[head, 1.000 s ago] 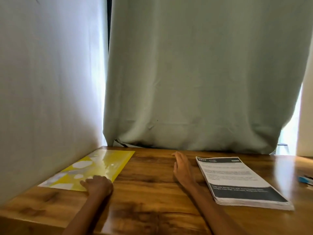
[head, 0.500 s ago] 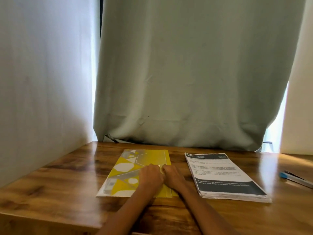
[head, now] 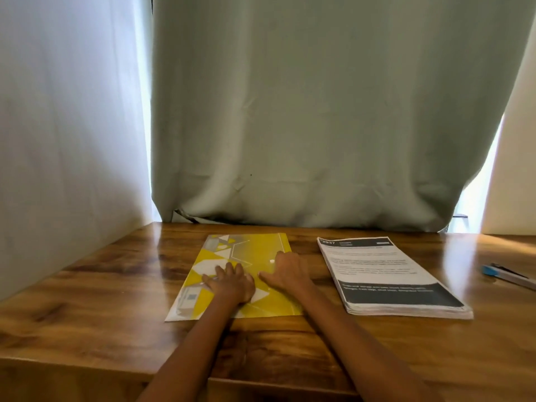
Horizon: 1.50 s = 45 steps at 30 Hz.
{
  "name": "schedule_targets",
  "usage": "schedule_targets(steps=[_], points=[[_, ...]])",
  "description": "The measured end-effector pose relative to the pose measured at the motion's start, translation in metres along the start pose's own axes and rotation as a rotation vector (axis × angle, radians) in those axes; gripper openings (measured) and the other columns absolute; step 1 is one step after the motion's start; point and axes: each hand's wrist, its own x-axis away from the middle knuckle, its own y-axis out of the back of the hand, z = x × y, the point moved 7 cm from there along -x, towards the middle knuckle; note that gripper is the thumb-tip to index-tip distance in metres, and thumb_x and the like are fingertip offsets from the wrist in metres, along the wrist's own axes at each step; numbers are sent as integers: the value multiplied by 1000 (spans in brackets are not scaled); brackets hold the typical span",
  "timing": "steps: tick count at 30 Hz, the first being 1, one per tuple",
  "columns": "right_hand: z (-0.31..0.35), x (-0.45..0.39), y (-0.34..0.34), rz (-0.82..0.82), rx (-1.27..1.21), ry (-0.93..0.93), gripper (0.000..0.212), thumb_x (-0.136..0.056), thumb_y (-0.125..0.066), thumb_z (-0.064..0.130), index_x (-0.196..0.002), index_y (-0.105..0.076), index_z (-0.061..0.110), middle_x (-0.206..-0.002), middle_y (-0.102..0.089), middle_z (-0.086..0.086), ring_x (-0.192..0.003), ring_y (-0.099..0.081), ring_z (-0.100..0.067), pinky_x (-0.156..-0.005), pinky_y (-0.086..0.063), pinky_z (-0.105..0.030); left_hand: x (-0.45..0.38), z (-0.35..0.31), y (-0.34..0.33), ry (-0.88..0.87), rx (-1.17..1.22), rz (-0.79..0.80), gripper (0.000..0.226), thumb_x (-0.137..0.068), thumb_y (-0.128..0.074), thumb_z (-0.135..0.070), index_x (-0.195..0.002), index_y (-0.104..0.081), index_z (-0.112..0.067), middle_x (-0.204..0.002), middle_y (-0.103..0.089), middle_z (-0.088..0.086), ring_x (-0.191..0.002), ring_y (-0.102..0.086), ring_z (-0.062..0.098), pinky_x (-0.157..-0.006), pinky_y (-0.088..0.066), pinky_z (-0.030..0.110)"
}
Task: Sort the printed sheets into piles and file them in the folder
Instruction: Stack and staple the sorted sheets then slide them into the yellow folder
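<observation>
Now both hands lie flat on the yellow folder (head: 255, 248), left hand (head: 232, 282) and right hand (head: 285, 271) with fingers spread; the stack of printed sheets (head: 385, 274) sits just beside it on the worktop (head: 101, 314).

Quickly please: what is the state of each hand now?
Left hand: open, fingers flat on the yellow folder.
Right hand: open, resting on the same folder.
</observation>
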Motion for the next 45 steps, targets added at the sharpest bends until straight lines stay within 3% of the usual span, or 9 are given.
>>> schedule_targets(steps=[4,8,13,18,25,30,35,42,45], points=[[12,-11,7,57,106,9,43,-89,-54,40,-115,-57,7,-123,-57,-14,-113,-54,-30,-88,-44,-33,-4,-1,7,10,-22,13,57,-97,-21,-42,-146,-17,-15,-154,-15,7,-142,-9,35,-107,-7,66],[11,-18,11,200,160,20,43,-83,-63,35,-115,-56,8,-122,-57,-12,-112,-54,-28,-86,-44,-33,-18,-7,20,13,-19,-35,53,-95,-32,-37,-143,-25,-14,-150,-27,8,-140,-15,35,-106,-4,67],[-2,-17,10,165,97,1,46,-81,-64,43,-113,-56,10,-118,-59,-10,-107,-55,-26,-75,-38,-30,-32,-6,-1,-49,79,-54,53,-98,-16,-42,-148,-15,-24,-158,-6,5,-143,0,36,-106,3,67],[-6,-16,5,171,79,-16,59,-79,-61,55,-117,-53,12,-121,-56,-9,-110,-53,-27,-81,-38,-32,-34,-5,-1,-52,72,-32,54,-99,-14,-43,-150,-9,-27,-158,1,5,-144,4,36,-106,5,66],[4,-22,13,108,185,6,42,-83,-67,32,-117,-53,13,-121,-56,-8,-111,-54,-25,-83,-41,-30,-31,-4,-1,-55,56,-16,55,-99,-13,-43,-151,-6,-25,-158,3,6,-144,6,36,-107,6,65],[16,-26,8,-25,316,85,25,-96,-45,9,-119,-55,9,-124,-57,-11,-114,-55,-26,-87,-45,-31,-30,-4,-2,-59,51,-24,55,-99,-13,-42,-151,-7,-25,-158,2,6,-143,6,36,-107,6,66],[15,-28,2,-33,286,156,26,-98,-39,6,-117,-56,5,-120,-59,-14,-110,-57,-28,-86,-45,-32,-31,-4,-2,-56,52,-19,56,-99,-13,-43,-151,-5,-25,-158,3,6,-143,6,36,-108,6,65],[-5,-28,11,-92,98,7,24,-98,-41,13,-107,-61,4,-112,-62,-13,-103,-60,-27,-79,-47,-31,-27,-8,-1,-71,60,-13,55,-99,-12,-43,-151,-5,-25,-158,4,7,-143,6,36,-108,6,65],[-48,-27,16,-135,-122,-251,25,-96,-44,17,-107,-62,2,-112,-63,-16,-103,-60,-31,-78,-46,-34,-26,0,-1,-65,61,-3,56,-99,-13,-43,-151,-5,-24,-158,5,7,-143,7,36,-107,6,66]])
